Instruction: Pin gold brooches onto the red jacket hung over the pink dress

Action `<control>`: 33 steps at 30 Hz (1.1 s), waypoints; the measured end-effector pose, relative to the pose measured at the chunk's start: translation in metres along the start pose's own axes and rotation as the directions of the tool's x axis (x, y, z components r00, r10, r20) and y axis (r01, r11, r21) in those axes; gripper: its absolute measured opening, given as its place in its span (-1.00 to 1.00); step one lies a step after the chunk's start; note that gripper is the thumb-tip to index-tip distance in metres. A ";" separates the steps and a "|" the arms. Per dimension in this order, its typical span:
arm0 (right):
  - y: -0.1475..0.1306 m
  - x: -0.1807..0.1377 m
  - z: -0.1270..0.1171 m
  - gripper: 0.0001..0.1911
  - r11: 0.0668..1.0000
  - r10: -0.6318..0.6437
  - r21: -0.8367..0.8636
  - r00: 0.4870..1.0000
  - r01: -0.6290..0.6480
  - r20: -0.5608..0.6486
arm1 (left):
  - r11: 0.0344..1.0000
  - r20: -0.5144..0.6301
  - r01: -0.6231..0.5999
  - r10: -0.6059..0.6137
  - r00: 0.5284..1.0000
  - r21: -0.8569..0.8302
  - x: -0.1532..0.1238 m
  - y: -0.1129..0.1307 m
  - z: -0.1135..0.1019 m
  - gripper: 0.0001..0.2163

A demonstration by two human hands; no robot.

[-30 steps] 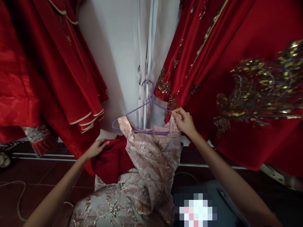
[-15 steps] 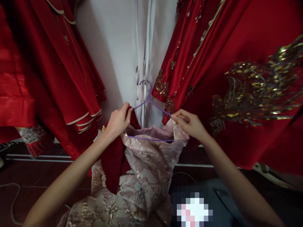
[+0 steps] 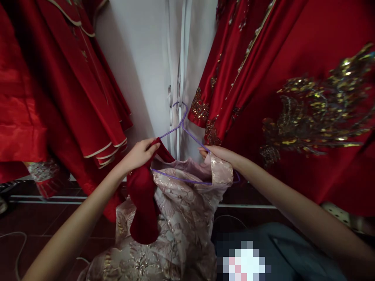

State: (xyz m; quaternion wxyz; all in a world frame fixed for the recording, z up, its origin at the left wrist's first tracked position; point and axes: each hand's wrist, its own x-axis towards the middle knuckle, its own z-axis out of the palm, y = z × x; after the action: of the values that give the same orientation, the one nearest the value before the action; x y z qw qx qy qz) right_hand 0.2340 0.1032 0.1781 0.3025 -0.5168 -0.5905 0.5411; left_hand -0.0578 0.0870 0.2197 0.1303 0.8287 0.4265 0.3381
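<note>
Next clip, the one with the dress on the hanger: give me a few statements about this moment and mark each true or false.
1. The hanger is purple wire. True.
2. The left hand grips a red cloth at the hanger's left end. True.
3. The dress on the hanger is plain blue. False: it is pale pink with a shiny floral pattern.
4. The right hand hangs free, away from the dress. False: it holds the dress's right shoulder by the hanger.
5. Red garments with gold embroidery hang on the right. True.

Dress (image 3: 187, 210) on hanger (image 3: 178, 130) at centre, hanging garments (image 3: 73, 89) left and right, wall (image 3: 146, 58) behind, floor (image 3: 43, 222) below.
</note>
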 end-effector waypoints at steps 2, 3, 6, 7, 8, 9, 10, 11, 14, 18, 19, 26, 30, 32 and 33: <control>-0.001 0.006 0.012 -0.53 0.999 0.019 0.046 0.994 -0.023 0.105 | 0.994 -0.077 -0.038 0.030 0.997 -0.105 0.002 0.006 0.006 -0.72; -0.003 0.008 0.016 -0.52 0.999 0.018 0.036 0.991 -0.023 0.135 | 0.992 -0.091 -0.054 0.044 0.995 -0.111 0.004 0.008 0.008 -0.72; -0.012 0.013 0.015 -0.49 0.988 -0.037 -0.144 0.997 0.047 0.074 | 0.997 -0.023 -0.076 0.076 0.997 -0.012 0.011 0.006 0.010 -0.72; -0.015 0.013 0.009 -0.47 0.969 -0.072 -0.236 0.997 0.071 0.004 | 0.997 0.003 -0.078 0.078 0.997 0.025 0.012 0.002 0.010 -0.71; -0.019 0.011 0.002 -0.45 0.941 -0.121 -0.327 0.990 0.091 -0.075 | 0.995 0.006 -0.080 0.080 0.997 0.057 0.013 -0.003 0.010 -0.71; -0.022 0.009 -0.007 -0.43 0.909 -0.181 -0.403 0.973 0.108 -0.147 | 0.993 -0.014 -0.084 0.085 0.996 0.085 0.014 -0.010 0.009 -0.71; -0.024 0.007 -0.016 -0.42 0.880 -0.235 -0.460 0.951 0.121 -0.199 | 0.991 -0.043 -0.089 0.094 0.995 0.104 0.015 -0.017 0.009 -0.72; -0.025 0.006 -0.024 -0.43 0.859 -0.274 -0.494 0.936 0.134 -0.222 | 0.990 -0.068 -0.093 0.101 0.993 0.108 0.016 -0.024 0.009 -0.74; -0.024 0.015 -0.038 -0.49 0.872 -0.232 -0.465 0.965 0.152 -0.120 | 0.997 0.008 -0.079 0.079 0.997 -0.012 0.021 -0.043 0.010 -0.77; -0.022 0.044 -0.023 -0.61 0.937 0.022 -0.344 0.978 0.053 0.209 | 0.971 0.144 -0.004 0.039 0.989 -0.237 0.028 -0.053 0.011 -0.76; -0.023 0.051 -0.015 -0.66 0.947 0.031 -0.314 0.951 0.072 0.309 | 0.962 0.143 0.011 0.029 0.989 -0.274 0.029 -0.053 0.010 -0.77; -0.038 0.066 0.018 -0.63 0.959 -0.119 -0.127 0.768 0.253 0.629 | 0.810 0.204 0.215 -0.121 0.971 -0.545 0.018 -0.047 0.004 -0.80; -0.044 0.061 0.011 -0.64 0.949 -0.144 -0.141 0.784 0.283 0.604 | 0.682 0.267 0.266 -0.108 0.958 -0.681 0.017 -0.045 0.009 -0.80; -0.045 0.057 0.009 -0.65 0.965 -0.056 -0.154 0.739 0.213 0.672 | 0.648 0.277 0.271 -0.097 0.956 -0.711 0.017 -0.045 0.012 -0.81; -0.045 0.055 0.009 -0.64 0.970 -0.002 -0.172 0.715 0.171 0.699 | 0.645 0.275 0.270 -0.096 0.957 -0.715 0.017 -0.045 0.012 -0.81</control>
State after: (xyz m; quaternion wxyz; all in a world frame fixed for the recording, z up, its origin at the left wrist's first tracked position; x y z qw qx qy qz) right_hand 0.1973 0.1574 0.2072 0.0243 -0.2788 -0.7412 0.6101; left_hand -0.0700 0.1286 0.1959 0.5358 0.6858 0.3164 0.3774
